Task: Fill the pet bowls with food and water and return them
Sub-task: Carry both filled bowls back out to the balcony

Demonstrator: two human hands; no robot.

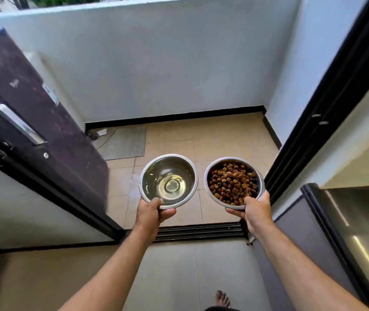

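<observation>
Two round steel pet bowls are held out in front of me above a doorway. My left hand (151, 213) grips the near rim of the water bowl (179, 163), which holds clear water. My right hand (254, 209) grips the near rim of the food bowl (208, 173), which is filled with brown kibble (233, 184). The bowls hang side by side, a small gap apart, roughly level.
Beyond the black door track (198, 232) lies a small tiled balcony with a grey mat (125, 142) and floor drain (93, 136) at its far left. A dark door (33, 122) stands open on the left, a black frame (327, 104) on the right. My bare foot (222, 298) shows below.
</observation>
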